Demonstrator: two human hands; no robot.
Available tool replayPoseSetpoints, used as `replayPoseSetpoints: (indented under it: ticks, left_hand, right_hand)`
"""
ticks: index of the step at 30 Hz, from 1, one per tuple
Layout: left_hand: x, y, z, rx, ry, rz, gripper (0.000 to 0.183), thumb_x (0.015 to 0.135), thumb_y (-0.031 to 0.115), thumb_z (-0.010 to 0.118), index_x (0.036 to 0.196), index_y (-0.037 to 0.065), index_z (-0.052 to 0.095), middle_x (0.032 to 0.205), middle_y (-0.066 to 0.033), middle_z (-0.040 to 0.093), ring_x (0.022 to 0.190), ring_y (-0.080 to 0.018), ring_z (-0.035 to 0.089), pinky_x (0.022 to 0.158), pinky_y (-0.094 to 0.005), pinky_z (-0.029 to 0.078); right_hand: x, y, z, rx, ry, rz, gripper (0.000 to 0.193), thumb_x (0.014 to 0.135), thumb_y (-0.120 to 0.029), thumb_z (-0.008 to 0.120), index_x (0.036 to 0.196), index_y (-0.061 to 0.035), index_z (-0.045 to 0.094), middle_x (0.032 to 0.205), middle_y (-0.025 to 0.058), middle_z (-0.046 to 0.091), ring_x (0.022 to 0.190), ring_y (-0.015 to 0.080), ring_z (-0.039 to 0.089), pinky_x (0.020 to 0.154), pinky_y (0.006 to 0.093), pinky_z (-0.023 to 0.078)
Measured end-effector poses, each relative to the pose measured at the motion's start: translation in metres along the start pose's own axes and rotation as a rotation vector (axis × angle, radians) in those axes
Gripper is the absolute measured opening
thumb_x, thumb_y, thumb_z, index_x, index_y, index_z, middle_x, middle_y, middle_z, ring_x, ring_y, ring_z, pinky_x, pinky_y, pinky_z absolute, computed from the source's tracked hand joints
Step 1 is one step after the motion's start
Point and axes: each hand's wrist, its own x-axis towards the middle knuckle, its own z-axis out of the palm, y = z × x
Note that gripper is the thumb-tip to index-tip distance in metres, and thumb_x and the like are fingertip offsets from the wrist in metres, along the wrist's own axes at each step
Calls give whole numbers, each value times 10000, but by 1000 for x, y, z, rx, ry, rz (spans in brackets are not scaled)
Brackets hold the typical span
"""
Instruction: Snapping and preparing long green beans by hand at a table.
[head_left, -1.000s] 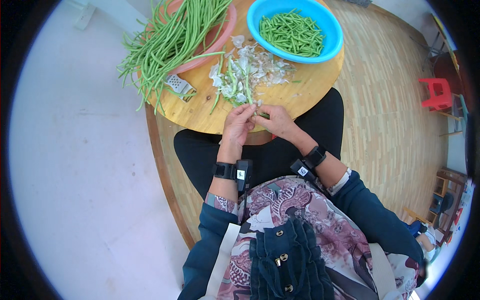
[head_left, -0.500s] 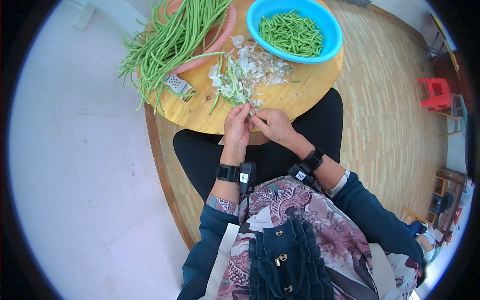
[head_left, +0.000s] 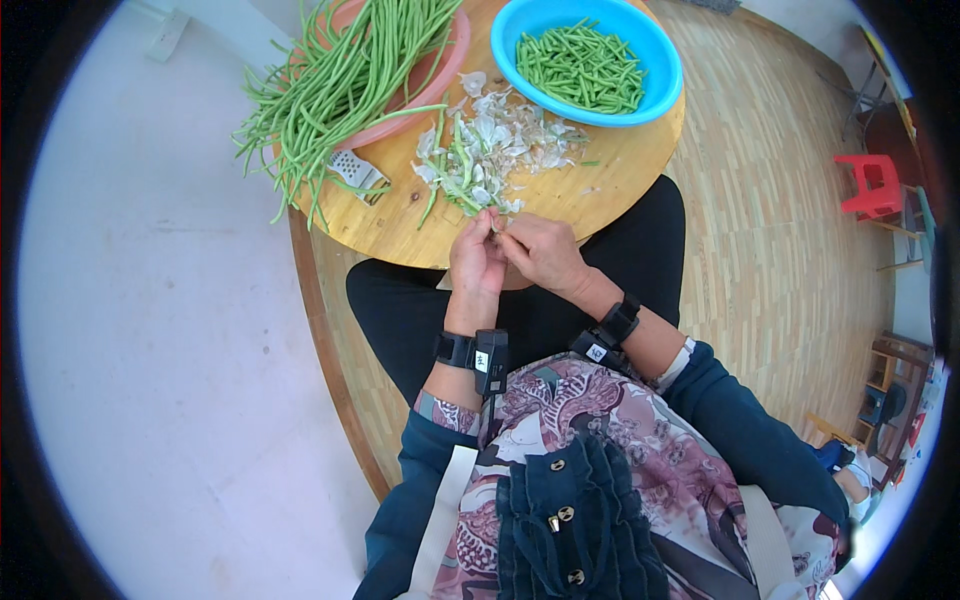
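At the near edge of the round wooden table (head_left: 400, 228), my left hand (head_left: 477, 257) is closed with its palm turned up. My right hand (head_left: 546, 252) meets it from the right, thumb and finger pinched at the left fingertips. Whatever lies between them is too small to make out. Just beyond my fingers spreads a heap of white garlic skins (head_left: 487, 128), with some green bean scraps (head_left: 462, 165) in it. Long green beans (head_left: 375, 70) overflow a pink basin (head_left: 455, 55) at the far left. Cut bean pieces (head_left: 582, 70) fill the bottom of a blue basin (head_left: 664, 98).
A metal grater (head_left: 357, 173) lies on the table beside the pink basin, partly under the hanging beans. My knees, in black trousers (head_left: 645, 240), are against the near side of the table. A red plastic stool (head_left: 868, 187) stands on the wooden floor (head_left: 770, 220) at the right.
My left hand has turned slightly, showing more palm. My right fingers have shifted a little, still pinched against the left. The green bit that showed between them is no longer visible.
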Motion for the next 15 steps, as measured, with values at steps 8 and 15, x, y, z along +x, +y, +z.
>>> replayPoseSetpoints:
  ticks: [8, 15]
  left_hand:
    - [4, 20, -24, 77, -299, -30, 170, 877, 183, 489, 959, 40, 534, 712, -17, 527, 602, -120, 484, 489, -220, 384]
    - [-9, 10, -17, 273, -293, 24, 146, 868, 179, 514, 878, 40, 557, 695, -12, 541, 550, -87, 488, 450, -180, 373]
  right_hand:
    - [0, 5, -5, 623, -58, 445, 203, 838, -196, 519, 767, -17, 584, 627, 33, 524, 567, 142, 518, 516, 286, 415]
    - [19, 33, 15, 1271, -223, 929, 239, 885, -264, 477, 859, -42, 563, 700, -1, 526, 610, 85, 472, 514, 224, 357]
